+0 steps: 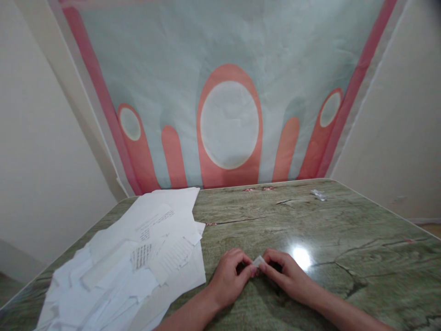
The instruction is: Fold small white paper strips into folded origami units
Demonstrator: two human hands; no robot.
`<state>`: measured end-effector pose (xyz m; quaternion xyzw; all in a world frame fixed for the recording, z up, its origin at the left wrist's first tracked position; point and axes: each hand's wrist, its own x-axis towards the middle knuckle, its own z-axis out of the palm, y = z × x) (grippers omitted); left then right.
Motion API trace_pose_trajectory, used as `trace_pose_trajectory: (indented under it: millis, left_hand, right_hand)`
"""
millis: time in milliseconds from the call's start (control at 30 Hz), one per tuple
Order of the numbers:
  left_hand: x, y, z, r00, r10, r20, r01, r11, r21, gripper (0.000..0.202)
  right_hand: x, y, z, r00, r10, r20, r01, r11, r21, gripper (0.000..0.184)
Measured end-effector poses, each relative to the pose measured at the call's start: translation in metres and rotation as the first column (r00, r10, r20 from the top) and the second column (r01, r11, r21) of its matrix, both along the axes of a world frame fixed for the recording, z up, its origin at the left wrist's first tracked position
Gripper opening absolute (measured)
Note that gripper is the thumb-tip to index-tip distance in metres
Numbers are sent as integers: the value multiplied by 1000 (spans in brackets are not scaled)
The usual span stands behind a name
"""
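Between my two hands, just above the table's near middle, is a small white piece of paper [258,261]. My left hand [231,272] pinches its left side between thumb and fingers. On the other side, my right hand [284,272] grips it with thumb and forefinger. Most of the paper is covered by the fingertips, so its full shape and any folds cannot be made out. To the left of my left hand lies a spread heap of white paper sheets [113,285], some with printed text.
The table [241,230] has a glossy wood-grain top that reflects a bright light right of my hands. Small crumpled pale scraps [319,195] lie near its far right corner. A pink and grey-green patterned backdrop [292,50] hangs behind the far edge.
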<state>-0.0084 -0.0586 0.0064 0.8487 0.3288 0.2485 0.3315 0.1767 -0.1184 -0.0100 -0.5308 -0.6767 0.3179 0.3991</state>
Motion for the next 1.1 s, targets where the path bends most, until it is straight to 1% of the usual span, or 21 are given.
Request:
trace_pose_trajectory:
  millis: [233,533,633,767,867,933,1000,1100]
  left_hand:
    - [-1,2,-5,999,11,32,-10,999,-35,19]
    - [0,1,1,1000,9,-8,-9,1000,-25,18]
    - [0,0,1,1000,3,-19,-3,1000,4,16]
    - [0,-2,2,999,-7,-33,8,999,46,17]
    - [0,-2,2,999,-13,-46,16,999,44,16]
    - [0,-2,2,999,1,-48,0,1000,23,16]
    - [0,-1,1,999,21,-33,-21,1000,-10,17]
    - [0,3,-2,998,53,23,-51,996,-73,20]
  right_hand:
    - [-2,0,-1,999,-28,34,27,1000,9,31]
    - [-4,-1,7,996,-13,84,11,1000,15,30]
    - [-4,-1,5,993,-2,115,-1,1000,27,31]
    - [-2,-1,-2,982,-44,186,35,998,51,30]
    - [-2,-1,-5,978,-52,204,40,997,58,30]
    - [-3,0,-4,983,-51,175,45,998,38,31]
    - [-3,1,0,993,-42,107,42,999,-4,32]
    - [-2,4,6,999,24,-25,-26,998,-56,34]
